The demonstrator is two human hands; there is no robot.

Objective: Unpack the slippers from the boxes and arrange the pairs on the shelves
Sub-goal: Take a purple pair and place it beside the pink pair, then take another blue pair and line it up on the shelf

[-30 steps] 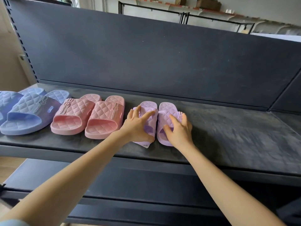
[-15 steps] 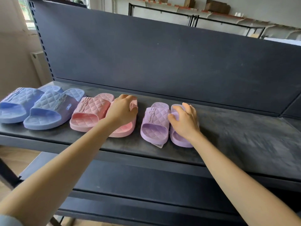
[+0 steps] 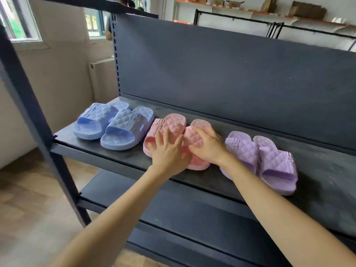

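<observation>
Shelf (image 3: 319, 166): blue pair (image 3: 119, 130); pink pair (image 3: 174, 122); lilac pair (image 3: 269, 160)

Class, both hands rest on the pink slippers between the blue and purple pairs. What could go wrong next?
1. The pink pair almost touches the blue pair; a leftward push by the left hand might knock the blues askew.
2. The pink toes lie near the shelf front edge; the right hand pulling could tip one off.
</observation>
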